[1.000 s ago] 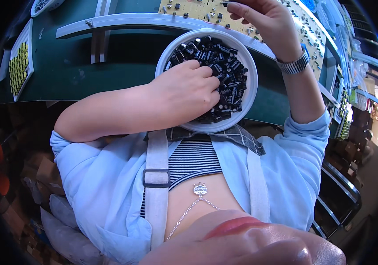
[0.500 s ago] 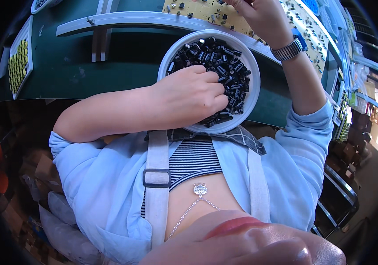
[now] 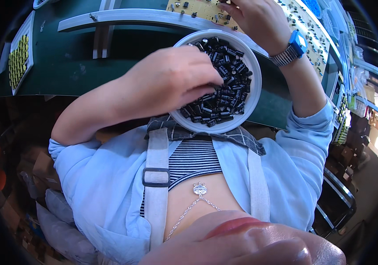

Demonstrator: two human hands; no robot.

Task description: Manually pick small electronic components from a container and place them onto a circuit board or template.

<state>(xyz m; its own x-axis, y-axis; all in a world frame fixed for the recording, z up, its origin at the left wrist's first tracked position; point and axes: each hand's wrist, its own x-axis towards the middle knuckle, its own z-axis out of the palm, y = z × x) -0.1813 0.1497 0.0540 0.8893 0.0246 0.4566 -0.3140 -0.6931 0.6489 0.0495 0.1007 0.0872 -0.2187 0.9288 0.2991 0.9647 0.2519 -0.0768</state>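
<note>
A round white tub [image 3: 254, 95] full of small black cylindrical capacitors [image 3: 228, 95] stands at the table's near edge, against my front. Over its left part is my left hand [image 3: 178, 75], fingers and thumb drawn together. Something dark shows at those fingertips, but motion blur and the black parts behind keep me from telling it apart. My right hand [image 3: 262, 24] reaches over a tan circuit board [image 3: 306, 33] dotted with small components. Its fingers are bent together at the picture's top edge, near a dark bit I cannot make out.
A pale metal rail [image 3: 131, 17] runs across the green table [image 3: 69, 53] behind the tub, crossing another rail. On the far left lies a white tray [image 3: 30, 57] of yellow-green parts. A blue container [image 3: 311, 6] is at the top right, and a dark metal-framed chair [image 3: 337, 198] at the lower right.
My left hand has risen out of the capacitors and shifted left and up, uncovering more of the tub's contents. My right hand has moved slightly, its wrist turning so the blue watch shows more.
</note>
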